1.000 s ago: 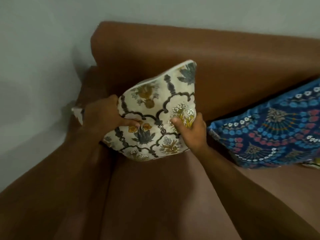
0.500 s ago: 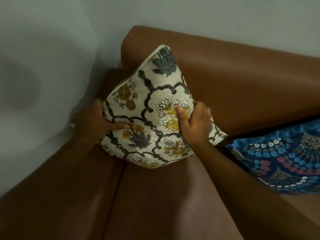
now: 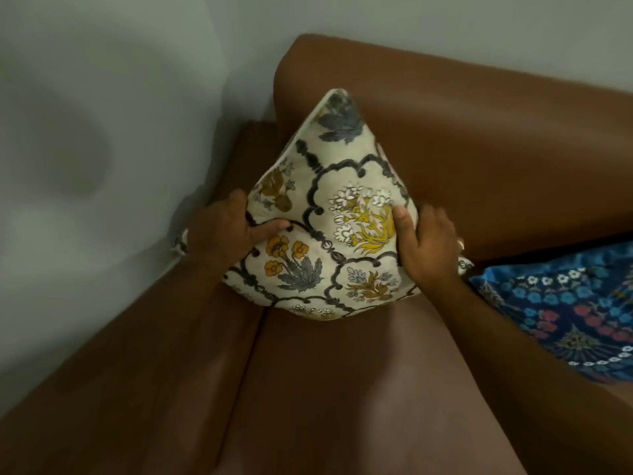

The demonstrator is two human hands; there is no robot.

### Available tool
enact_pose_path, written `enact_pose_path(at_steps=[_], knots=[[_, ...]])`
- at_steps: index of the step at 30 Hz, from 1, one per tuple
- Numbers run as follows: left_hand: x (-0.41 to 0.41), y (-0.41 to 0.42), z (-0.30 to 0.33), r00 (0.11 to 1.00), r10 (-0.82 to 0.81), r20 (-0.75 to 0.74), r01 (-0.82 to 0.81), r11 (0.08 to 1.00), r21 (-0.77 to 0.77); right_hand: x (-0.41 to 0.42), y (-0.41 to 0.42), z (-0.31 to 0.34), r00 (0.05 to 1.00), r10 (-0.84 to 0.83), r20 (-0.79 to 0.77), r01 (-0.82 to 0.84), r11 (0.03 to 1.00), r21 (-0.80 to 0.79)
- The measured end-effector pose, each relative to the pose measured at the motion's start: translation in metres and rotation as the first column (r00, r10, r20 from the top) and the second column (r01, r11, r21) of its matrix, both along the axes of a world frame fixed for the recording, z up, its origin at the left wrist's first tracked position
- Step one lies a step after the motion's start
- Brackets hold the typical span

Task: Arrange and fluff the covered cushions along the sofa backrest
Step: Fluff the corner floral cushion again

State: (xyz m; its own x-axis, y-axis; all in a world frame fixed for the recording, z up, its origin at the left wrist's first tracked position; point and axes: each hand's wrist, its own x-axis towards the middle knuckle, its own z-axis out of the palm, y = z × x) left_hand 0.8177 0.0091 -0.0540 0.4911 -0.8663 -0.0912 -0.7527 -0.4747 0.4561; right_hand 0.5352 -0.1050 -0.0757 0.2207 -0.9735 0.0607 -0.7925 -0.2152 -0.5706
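Since half a second ago the cream floral cushion (image 3: 329, 228) has been tipped further onto its corner: its top point now reaches higher up the brown sofa backrest (image 3: 479, 149), and it stands on the seat (image 3: 342, 389) in the corner beside the armrest (image 3: 137, 371). The left hand (image 3: 222, 234) grips the cushion's left edge, its thumb laid across the front of the fabric; the right hand (image 3: 424, 245) has opened a little and now presses flat on the right edge with its thumb on the yellow flower, so both grips are clamped on the cushion. The blue patterned cushion (image 3: 565, 310) lies on the seat to the right, just beside the cream one's lower right corner, and shows more than it did a moment ago. Left of the armrest the pale wall (image 3: 85, 166) stands close, leaving little room on that side; the seat in front is open. No writing or label can be read.
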Motion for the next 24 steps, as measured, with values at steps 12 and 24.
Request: enact_pose_path(at_steps=[12,24], knots=[[-0.004,0.010,-0.010,0.983,0.182,0.013,-0.177,0.965,-0.193,0.022,-0.004,-0.005,0.999,-0.029,-0.034,0.025,0.993,-0.113],[-0.012,0.004,-0.005,0.996,0.016,0.086,-0.015,1.000,-0.018,0.028,0.018,0.004,0.995,0.060,0.076,-0.050,0.990,-0.133]])
